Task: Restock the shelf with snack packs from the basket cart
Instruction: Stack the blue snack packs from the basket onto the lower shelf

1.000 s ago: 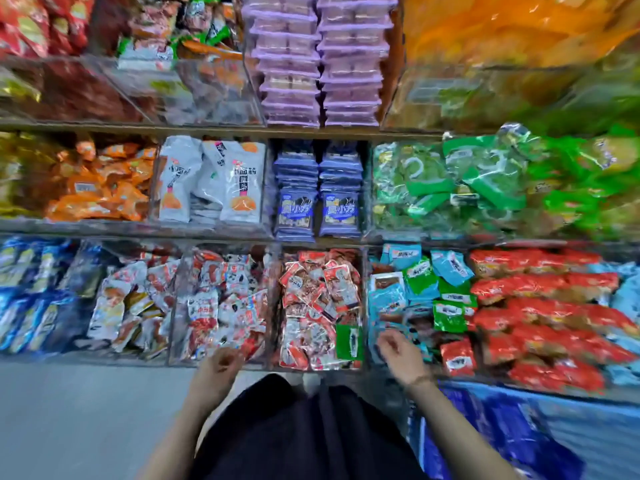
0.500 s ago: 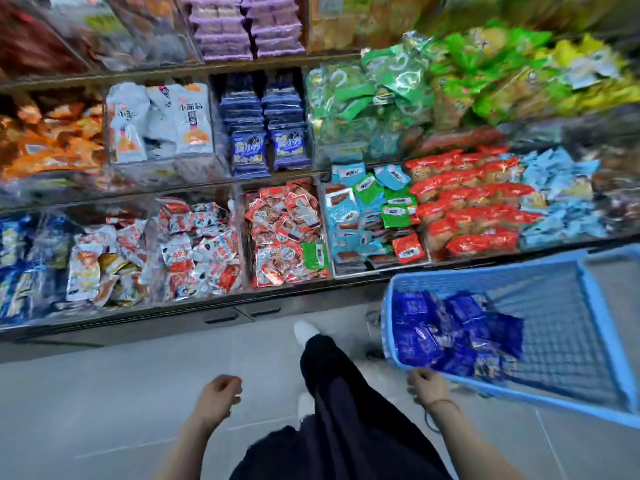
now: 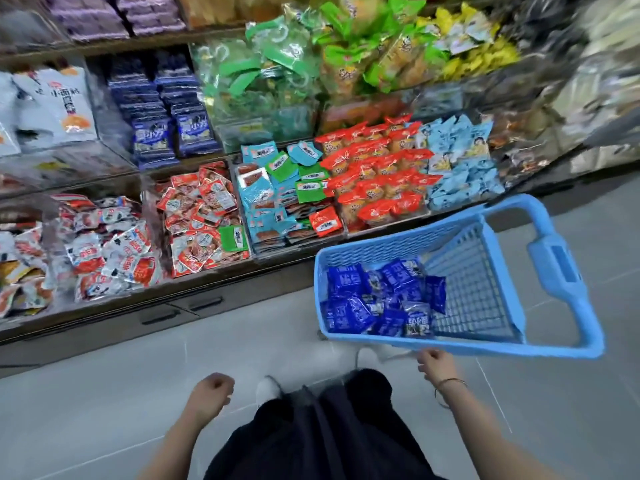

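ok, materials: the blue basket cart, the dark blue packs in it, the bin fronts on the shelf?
Basket cart: looks like moulded plastic, matte light blue, with lattice walls and one-piece rim and handle.
Dark blue packs: probably plastic film or foil laminate, glossy and crinkled, with sharp highlights.
Bin fronts: clear rigid sheet, likely acrylic; the stock shows through, with glare.

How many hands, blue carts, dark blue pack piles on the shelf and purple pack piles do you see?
Hands: 2, the left hand and the right hand
Blue basket cart: 1
Dark blue pack piles: 2, one pile beside the other
Purple pack piles: 2, one beside the other
Total: 7
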